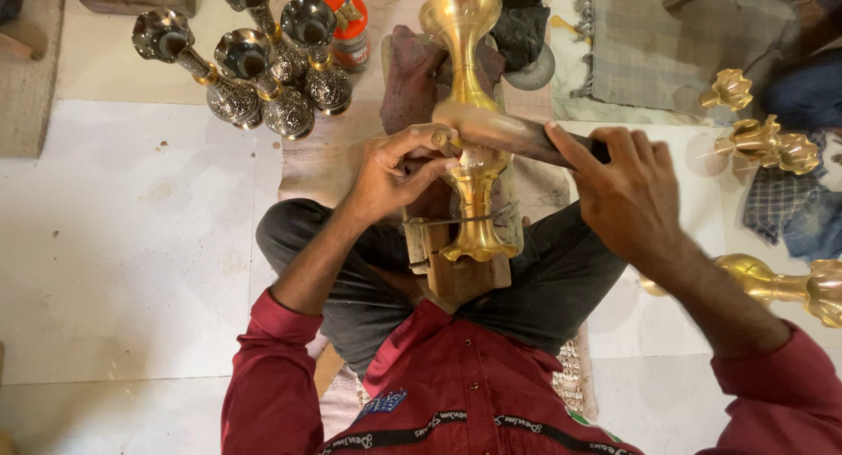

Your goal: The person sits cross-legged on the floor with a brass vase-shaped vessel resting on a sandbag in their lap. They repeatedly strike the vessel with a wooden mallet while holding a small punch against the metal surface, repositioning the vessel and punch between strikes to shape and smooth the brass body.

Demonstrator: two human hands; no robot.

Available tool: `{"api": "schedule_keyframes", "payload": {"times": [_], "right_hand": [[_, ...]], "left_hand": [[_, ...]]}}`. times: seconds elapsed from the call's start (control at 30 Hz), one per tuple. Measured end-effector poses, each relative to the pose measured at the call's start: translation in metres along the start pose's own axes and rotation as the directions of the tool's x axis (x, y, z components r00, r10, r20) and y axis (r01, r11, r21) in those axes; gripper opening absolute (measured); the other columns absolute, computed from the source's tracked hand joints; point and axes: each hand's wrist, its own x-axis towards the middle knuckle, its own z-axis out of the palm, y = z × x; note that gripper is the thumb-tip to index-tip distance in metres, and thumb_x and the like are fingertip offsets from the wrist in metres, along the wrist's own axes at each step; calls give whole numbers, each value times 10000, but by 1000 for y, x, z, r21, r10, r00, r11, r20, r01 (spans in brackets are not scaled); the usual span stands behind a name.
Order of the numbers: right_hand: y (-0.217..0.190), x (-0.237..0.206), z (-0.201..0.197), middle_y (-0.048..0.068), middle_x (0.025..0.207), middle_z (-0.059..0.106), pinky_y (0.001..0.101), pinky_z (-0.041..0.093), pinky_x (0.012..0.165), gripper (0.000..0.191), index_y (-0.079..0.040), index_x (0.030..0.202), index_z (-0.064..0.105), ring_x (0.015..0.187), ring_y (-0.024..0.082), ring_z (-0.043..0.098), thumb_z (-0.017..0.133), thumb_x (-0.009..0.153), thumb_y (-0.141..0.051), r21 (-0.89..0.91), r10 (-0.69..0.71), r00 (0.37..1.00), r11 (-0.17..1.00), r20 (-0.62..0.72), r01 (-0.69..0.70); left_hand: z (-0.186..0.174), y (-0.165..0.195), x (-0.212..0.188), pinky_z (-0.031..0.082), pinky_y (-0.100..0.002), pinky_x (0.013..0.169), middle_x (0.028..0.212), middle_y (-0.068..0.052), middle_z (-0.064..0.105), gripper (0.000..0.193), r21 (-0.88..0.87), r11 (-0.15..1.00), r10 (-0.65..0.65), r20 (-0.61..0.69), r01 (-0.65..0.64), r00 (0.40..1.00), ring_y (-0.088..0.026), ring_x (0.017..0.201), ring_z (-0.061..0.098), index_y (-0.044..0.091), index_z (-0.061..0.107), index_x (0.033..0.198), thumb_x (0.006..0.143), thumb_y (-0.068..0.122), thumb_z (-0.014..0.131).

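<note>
Left hand [396, 170] fingers are curled and pinching the near end of a dark file [517, 137] against the waist of the brass vase [469, 113]. Right hand [624, 192] fingers are closed around the file's handle end, with the forefinger stretched along it. The vase stands upright before the person — its foot sits in a wooden block [456, 275] between the knees. Four dark engraved vases [263, 78] stand on the floor to the left — brass pieces [759, 139] lie to the right.
</note>
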Motion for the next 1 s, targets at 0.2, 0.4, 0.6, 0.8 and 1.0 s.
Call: {"api": "schedule_keyframes", "payload": {"times": [0.2, 0.4, 0.6, 0.8, 1.0], "right_hand": [[3, 0, -8, 99, 1176, 595, 420, 403, 877, 577, -214, 1573, 594, 1056, 275, 575, 743, 1021, -135, 118, 28, 997, 993, -69, -20], [1, -11, 0, 105, 1198, 595, 437, 412, 902, 600, -214, 1579, 587, 1085, 282, 568, 730, 1005, -120, 164, 109, 991, 982, -83, -94], [1, -17, 1, 90, 1169, 605, 441, 405, 922, 585, -234, 1585, 595, 1038, 251, 567, 734, 1029, -114, 85, 129, 986, 989, -108, -120], [1, -11, -7, 87, 1175, 605, 441, 414, 909, 526, -217, 1516, 640, 1025, 245, 571, 750, 1016, -97, -91, 55, 986, 993, -154, -70], [-1, -5, -8, 111, 1178, 588, 398, 416, 899, 471, -163, 1495, 633, 1026, 251, 557, 764, 1067, -20, 167, -43, 953, 981, -299, 97]], "left_hand": [[-4, 8, 8, 630, -310, 929, 1251, -116, 747, 328, 180, 973, 135, 61, -144, 989, -191, 1112, 751, 14, 684, 1268, 954, -22, 769], [-16, 17, 34, 640, -340, 804, 1242, -130, 744, 353, 279, 948, 60, 311, -151, 949, -253, 1053, 772, 47, 682, 1294, 948, 29, 747], [-19, 18, 41, 648, -334, 852, 1253, -138, 732, 419, 278, 948, 37, 378, -152, 925, -256, 1052, 772, 46, 666, 1330, 921, -5, 742], [-19, 17, 39, 660, -313, 891, 1275, -132, 727, 434, 270, 956, -2, 398, -115, 917, -237, 1076, 777, 50, 667, 1327, 910, -68, 684], [-20, 15, 38, 634, -340, 767, 1157, -98, 769, 317, 441, 895, -139, 419, -68, 897, -243, 898, 774, 94, 750, 1207, 904, 2, 737]]}}
